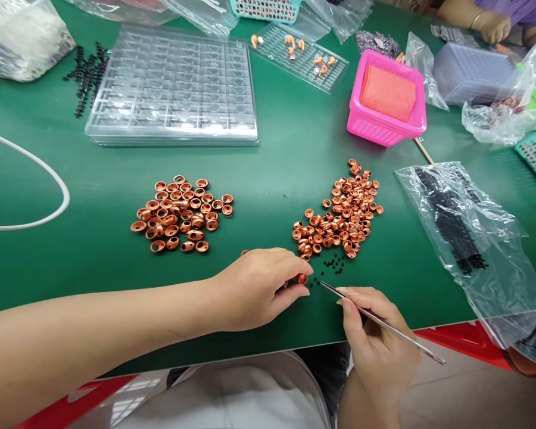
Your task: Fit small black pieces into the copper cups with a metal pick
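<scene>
My left hand (263, 286) pinches one small copper-coloured cup (302, 279) between thumb and forefinger, just above the green table. In my right hand (379, 333) is a pair of metal tweezers (384, 323), its tip pointing left at tiny black beads (334, 264) scattered on the table. Whether the tips hold a bead is too small to tell. Beyond the beads lies a loose pile of copper cups (348, 214). Another group of copper cups (178, 211) is spread farther left, above my forearm. One more cup is mostly hidden behind my left hand.
Clear plastic trays (174, 89) are stacked at the back left, beside black strips (87, 77). A pink basket (355, 119) holds an orange-red block. On the right lies a bag of black strips (451, 220). A white cable (65, 190) loops in from the left. Another person's hand (494, 27) rests at the far right.
</scene>
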Demonstrator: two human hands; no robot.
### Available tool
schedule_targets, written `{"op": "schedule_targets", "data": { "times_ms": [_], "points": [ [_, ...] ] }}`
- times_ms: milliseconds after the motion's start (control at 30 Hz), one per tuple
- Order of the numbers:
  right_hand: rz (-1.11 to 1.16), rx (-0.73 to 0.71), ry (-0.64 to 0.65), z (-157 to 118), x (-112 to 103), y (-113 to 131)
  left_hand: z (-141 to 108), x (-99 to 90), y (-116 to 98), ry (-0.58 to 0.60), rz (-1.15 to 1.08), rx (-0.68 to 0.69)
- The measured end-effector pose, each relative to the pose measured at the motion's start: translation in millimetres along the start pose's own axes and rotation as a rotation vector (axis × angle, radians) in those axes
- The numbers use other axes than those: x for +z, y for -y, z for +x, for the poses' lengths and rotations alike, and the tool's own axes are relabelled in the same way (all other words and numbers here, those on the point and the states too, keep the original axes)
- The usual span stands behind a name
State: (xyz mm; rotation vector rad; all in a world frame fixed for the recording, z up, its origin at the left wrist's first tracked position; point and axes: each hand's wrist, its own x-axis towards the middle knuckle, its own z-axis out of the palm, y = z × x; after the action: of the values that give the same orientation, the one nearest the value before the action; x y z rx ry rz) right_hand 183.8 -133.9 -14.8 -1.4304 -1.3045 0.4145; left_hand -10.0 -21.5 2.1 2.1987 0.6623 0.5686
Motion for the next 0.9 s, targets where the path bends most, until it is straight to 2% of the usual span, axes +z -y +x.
{"op": "schedule_targets", "data": {
  "times_ms": [300, 533, 600, 733, 900],
  "points": [
    [-0.026, 0.000, 0.019, 0.1, -0.2, 0.5, 0.4, -1.0, 0.6, 0.009, -0.007, -0.007],
    [0.064, -0.106, -0.115, -4.5, 3.1, 4.3, -0.1, 3.3, 1.0, -0.001, 0.019, 0.032],
    [0.062, -0.113, -0.095, -8.7, 2.9, 6.2, -0.1, 4.4, 0.3, -0.001, 0.038, 0.051],
    [0.008, -0.128, 0.027, -14.3, 4.0, 7.6, 0.0, 5.1, -1.1, -0.014, 0.060, 0.076],
    [-0.014, -0.135, 0.060, -15.5, 8.3, 7.3, 0.1, 5.7, -1.5, -0.021, 0.062, 0.081]
  ]
}}
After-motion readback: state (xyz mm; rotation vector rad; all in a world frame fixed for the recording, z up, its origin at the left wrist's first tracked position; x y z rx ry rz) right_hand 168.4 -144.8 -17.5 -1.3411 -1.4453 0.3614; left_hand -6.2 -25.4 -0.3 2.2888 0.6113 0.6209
